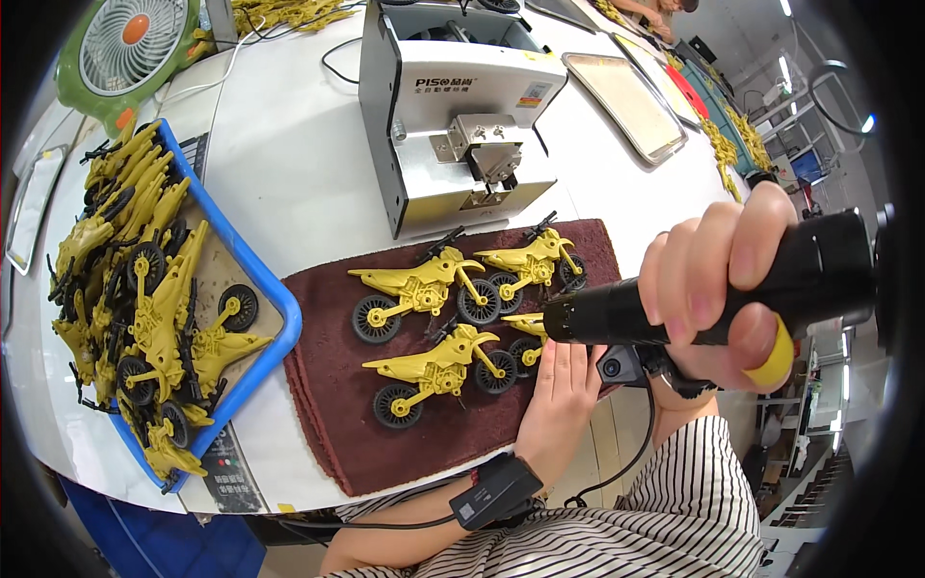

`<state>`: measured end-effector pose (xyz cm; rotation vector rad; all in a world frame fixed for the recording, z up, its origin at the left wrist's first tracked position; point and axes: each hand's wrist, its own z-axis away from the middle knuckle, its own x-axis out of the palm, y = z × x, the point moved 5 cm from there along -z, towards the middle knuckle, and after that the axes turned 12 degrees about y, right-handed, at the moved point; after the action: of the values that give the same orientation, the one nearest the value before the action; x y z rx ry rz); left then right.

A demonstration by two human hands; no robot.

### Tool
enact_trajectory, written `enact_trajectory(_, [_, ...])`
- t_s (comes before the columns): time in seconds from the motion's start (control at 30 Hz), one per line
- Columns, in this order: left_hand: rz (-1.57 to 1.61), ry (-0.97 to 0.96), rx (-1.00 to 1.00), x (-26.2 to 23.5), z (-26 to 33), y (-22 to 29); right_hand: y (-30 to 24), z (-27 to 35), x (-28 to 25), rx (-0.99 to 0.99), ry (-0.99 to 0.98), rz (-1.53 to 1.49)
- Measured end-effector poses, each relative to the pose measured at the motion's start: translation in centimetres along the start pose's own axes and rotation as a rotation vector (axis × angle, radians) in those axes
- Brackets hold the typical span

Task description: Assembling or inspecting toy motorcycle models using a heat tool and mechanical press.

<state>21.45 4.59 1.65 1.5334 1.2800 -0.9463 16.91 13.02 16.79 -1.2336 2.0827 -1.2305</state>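
Observation:
My right hand (718, 270) is wrapped around a thick black cylindrical power screwdriver (607, 313), held nearly level with its narrower end pointing left. My left hand (564, 390) lies with its fingers stretched out at a yellow toy motorcycle (527, 328), which the screwdriver mostly hides. The left fingertips are partly behind the tool. Beside that one lie a near-left toy motorcycle (443, 371), a far-left toy motorcycle (424, 281) and a far-right toy motorcycle (528, 262). They have black wheels and rest on their sides on a folded brown cloth (332, 414).
A blue-rimmed tray (284, 308) at left is heaped with yellow toy motorcycles (145, 260). Behind the cloth stands a grey metal screw feeder (472, 106). A green fan (135, 48) stands far left. Flat trays (626, 106) lie at far right, and a co-worker's hand (660, 17) shows beyond.

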Motion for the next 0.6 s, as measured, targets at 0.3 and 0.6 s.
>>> enact_trajectory(0.3, [0.022,0.203,0.015,-0.9,-0.2,0.3,0.6,1.4,-0.1,0.122,0.356,-0.015])
enact_trajectory(0.6, [0.007,0.091,0.03,0.3,0.0,0.9,1.5,1.2,0.0,0.139,0.315,0.14])
